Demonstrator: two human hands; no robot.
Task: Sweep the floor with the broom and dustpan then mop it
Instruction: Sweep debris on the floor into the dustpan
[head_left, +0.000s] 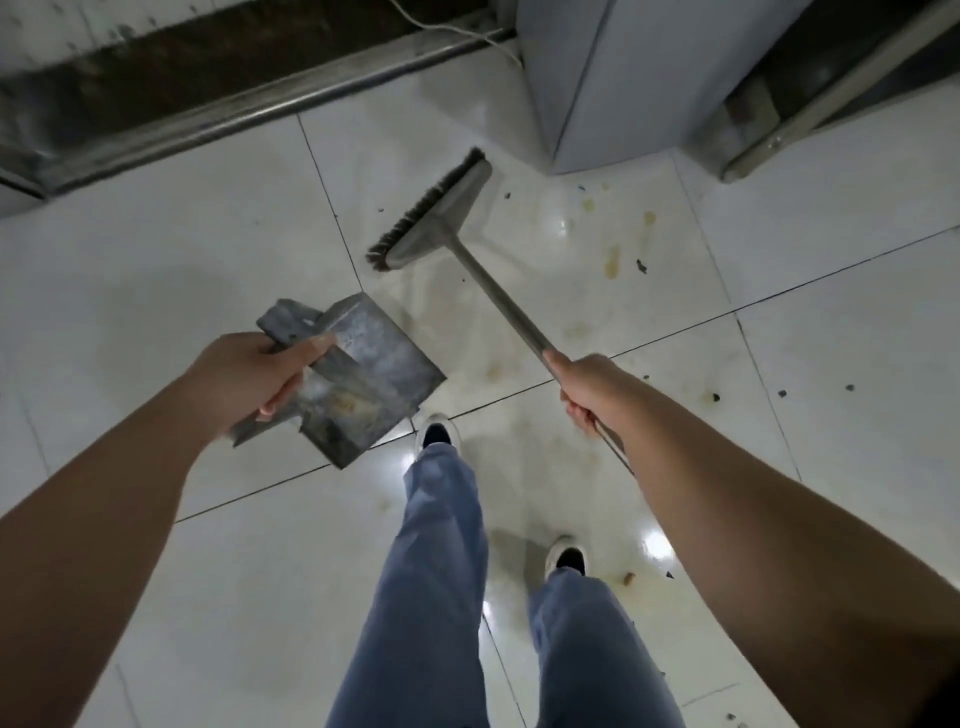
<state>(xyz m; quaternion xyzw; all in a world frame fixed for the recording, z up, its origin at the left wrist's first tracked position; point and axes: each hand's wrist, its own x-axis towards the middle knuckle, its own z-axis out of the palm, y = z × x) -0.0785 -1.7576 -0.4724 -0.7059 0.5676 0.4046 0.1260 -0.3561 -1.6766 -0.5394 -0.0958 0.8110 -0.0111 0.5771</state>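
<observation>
The broom (498, 291) handle's upper end is hidden behind the right forearm. The right hand (584, 387) grips the handle; the left hand (260, 374) grips the dustpan (363, 364) by its rear edge.

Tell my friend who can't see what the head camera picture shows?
A person's left hand holds a grey dustpan while the right hand grips a broom over a stained white tile floor with crumbs.

A single head-worn view looks steeply down past the legs onto the tiled floor (208, 249) close below.
</observation>
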